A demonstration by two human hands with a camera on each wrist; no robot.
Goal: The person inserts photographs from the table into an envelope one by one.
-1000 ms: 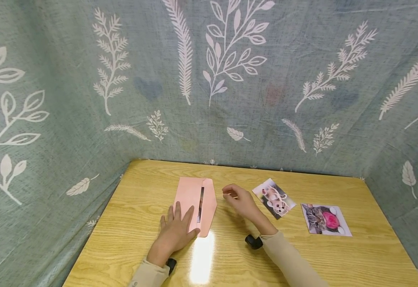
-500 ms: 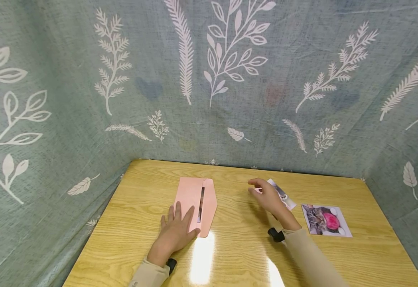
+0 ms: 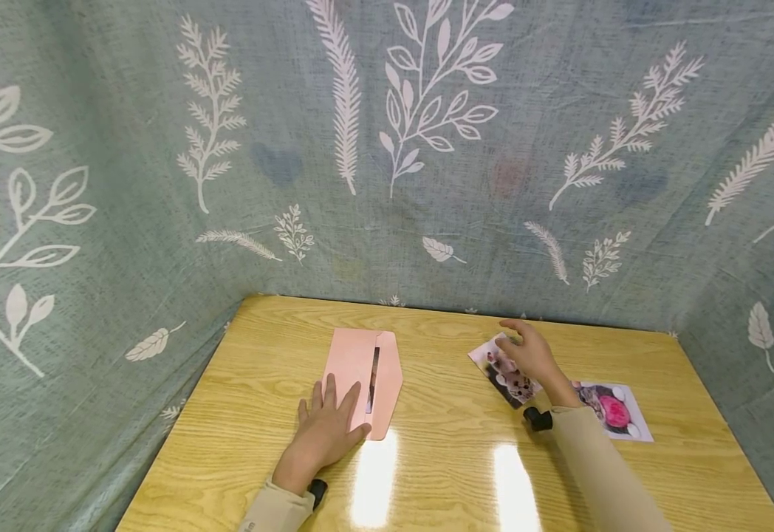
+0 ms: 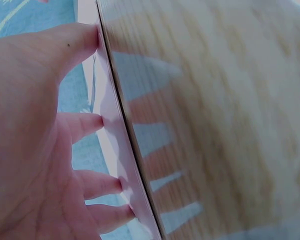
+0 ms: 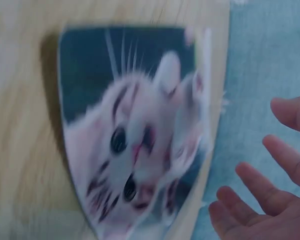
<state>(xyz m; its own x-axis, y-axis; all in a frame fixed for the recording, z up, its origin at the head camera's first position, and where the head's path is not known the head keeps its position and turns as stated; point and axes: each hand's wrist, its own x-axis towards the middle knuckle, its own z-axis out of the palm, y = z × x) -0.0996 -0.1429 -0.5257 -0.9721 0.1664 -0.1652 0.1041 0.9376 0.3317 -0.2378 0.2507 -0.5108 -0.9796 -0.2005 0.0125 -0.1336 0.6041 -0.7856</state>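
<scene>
A pink envelope point(image 3: 354, 355) lies on the table left of centre, its flap opened to the right. A dark strip of a picture point(image 3: 373, 378) shows in its opening. My left hand point(image 3: 323, 437) rests on the envelope's lower part with fingers spread; in the left wrist view its fingertips point(image 4: 96, 121) touch the pink paper. Over a kitten photo point(image 3: 510, 380) hovers my right hand point(image 3: 535, 360), fingers slightly bent and holding nothing. In the right wrist view the kitten photo point(image 5: 135, 135) lies beside the fingers, apart from them.
Right of the kitten photo lies a second photo point(image 3: 620, 414), a cat with a pink round shape, partly hidden by my right forearm. A grey-green curtain point(image 3: 387, 244) with white leaf prints closes off the back and sides of the wooden table point(image 3: 440, 443).
My right hand has moved right, away from beside the envelope to above the kitten photo. The left hand has stayed on the envelope.
</scene>
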